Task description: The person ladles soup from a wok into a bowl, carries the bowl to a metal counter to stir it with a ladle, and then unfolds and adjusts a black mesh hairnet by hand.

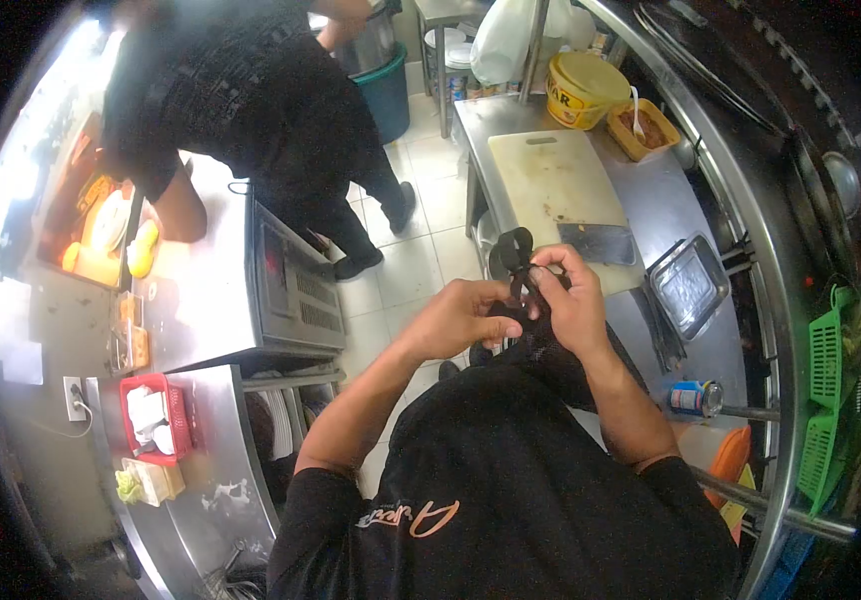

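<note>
Both my hands are together in front of my waist at a looped black strap. The thumb and fingers of my right hand are closed on it just below the loop. From the other side, my left hand curls its fingers round the lower part of the strap; its fingertips are partly hidden. Just beyond the hands, a dark flat blade lies across the near end of a white cutting board.
A steel counter on the right bears a yellow tub, a food container, a metal tray and a can. Another person leans over the left counter. A red basket stands nearer on that side.
</note>
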Demonstrator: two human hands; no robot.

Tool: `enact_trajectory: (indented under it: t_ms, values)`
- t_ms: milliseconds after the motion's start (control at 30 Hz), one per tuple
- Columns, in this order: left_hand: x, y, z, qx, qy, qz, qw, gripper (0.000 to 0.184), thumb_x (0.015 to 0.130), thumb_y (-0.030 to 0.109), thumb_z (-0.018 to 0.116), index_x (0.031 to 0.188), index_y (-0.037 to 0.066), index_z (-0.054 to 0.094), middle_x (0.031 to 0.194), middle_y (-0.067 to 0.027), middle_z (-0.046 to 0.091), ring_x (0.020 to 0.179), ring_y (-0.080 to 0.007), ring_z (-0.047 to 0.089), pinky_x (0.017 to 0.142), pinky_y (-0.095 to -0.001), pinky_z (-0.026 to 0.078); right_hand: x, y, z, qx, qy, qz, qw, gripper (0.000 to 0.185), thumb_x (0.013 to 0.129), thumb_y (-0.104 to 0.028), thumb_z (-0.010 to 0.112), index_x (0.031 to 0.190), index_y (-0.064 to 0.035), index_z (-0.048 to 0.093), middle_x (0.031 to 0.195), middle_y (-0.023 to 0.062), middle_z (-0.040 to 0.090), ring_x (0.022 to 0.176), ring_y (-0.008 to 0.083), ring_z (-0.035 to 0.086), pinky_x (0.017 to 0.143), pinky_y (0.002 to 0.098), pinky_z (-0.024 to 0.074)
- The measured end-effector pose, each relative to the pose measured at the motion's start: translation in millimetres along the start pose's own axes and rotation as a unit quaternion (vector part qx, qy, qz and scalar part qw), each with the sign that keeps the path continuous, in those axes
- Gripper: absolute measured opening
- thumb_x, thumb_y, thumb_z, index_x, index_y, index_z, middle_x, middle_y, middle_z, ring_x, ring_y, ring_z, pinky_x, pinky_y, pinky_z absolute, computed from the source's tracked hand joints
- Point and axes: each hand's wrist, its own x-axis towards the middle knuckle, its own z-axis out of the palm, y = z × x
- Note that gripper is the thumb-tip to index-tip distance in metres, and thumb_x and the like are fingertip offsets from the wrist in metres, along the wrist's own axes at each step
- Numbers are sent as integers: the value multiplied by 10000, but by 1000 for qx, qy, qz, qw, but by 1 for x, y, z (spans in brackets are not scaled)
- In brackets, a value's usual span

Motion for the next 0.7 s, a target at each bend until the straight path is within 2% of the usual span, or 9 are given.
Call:
enact_trajectory:
  t_ms: [67,167,267,367,467,500,567,600,700]
  values:
    - [-2,-1,3,39,17,-16,999,291,838,153,668,1033,-50,594,716,-35,602,610,-79,534,520,-227,431,1,3,3,66,17,-15,998,53,883,-80,543,930,-55,543,682,-4,551,490,52,492,441,210,400]
    - [-3,-2,5,90,64,12,994,234,864,169,630,974,-37,618,646,-13,582,555,-73,512,504,-234,422,2,6,-5,49,-11,43,998,46,890,-90,534,925,-59,542,677,-11,540,479,43,481,422,206,391]
    - [-2,-3,-4,133,131,76,979,221,909,205,555,939,-8,606,657,-15,570,557,-68,489,510,-242,412,1,7,-15,67,-57,112,990,55,878,-79,540,923,-47,542,735,21,567,572,82,532,522,226,437]
    - [-1,3,-1,139,168,55,974,228,921,214,532,908,-8,582,668,-11,561,556,-76,481,517,-241,414,2,11,-13,-107,-32,-13,994,74,854,-58,552,921,-28,540,814,55,594,736,136,571,678,259,455]
    - [9,-12,4,-75,163,71,981,253,950,242,495,938,-8,528,663,-17,532,541,-89,487,496,-241,414,1,1,-10,-116,-35,-15,992,96,836,-44,561,922,-12,536,878,73,607,865,164,562,784,280,431]
    - [12,-14,6,-140,165,82,973,260,955,249,490,947,-9,519,659,-16,523,534,-90,485,485,-239,411,1,1,-8,-132,-36,-49,989,95,837,-45,561,923,-12,536,884,76,606,858,163,563,777,280,434]
    - [13,-10,13,-141,190,67,969,259,963,255,458,972,1,507,667,-38,508,501,-115,469,456,-255,380,1,3,-6,-163,-39,-117,979,95,841,-47,561,925,-13,535,894,83,603,844,161,566,765,280,440]
    - [13,-8,16,-142,204,60,967,260,967,258,442,985,5,501,671,-49,500,484,-127,461,442,-264,364,0,2,-5,-171,-37,-122,977,93,843,-45,560,928,-17,537,905,85,597,837,167,567,763,281,442]
    - [16,-12,21,-165,228,77,956,262,959,260,488,988,-1,500,652,-2,491,482,-96,474,412,-212,357,-4,-5,-2,-174,-43,-95,979,91,846,-42,556,933,-22,539,923,88,594,839,181,573,765,281,443]
